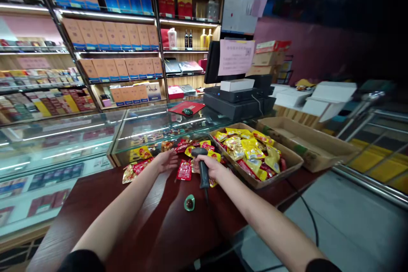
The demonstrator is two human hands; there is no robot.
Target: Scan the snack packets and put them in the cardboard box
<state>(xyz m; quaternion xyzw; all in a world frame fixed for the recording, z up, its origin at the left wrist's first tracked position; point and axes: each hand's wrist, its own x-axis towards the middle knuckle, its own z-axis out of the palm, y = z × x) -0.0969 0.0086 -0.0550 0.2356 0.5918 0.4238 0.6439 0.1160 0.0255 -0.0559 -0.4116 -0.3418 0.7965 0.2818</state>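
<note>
My right hand (208,167) is wrapped round the grip of a dark barcode scanner (203,170), held upright over the brown counter (127,212). Just left of it lies a red snack packet (184,170). My left hand (166,160) has its fingers stretched out, with nothing held in them, beside that packet. Behind both hands more red and yellow packets (186,145) are spread along the glass edge. Further left, near my left forearm, sit a yellow packet (140,153) and a red one (143,165). A small green dish with a brown round thing (189,203) rests nearer to me.
A cardboard box (255,180) full of packets stands at the right, with another cardboard tray (306,140) beyond it. Glass display cases (79,131) border the counter. Behind are a monitor (213,61), a computer mouse (187,111) and a metal railing (376,182). A cable (310,212) hangs right.
</note>
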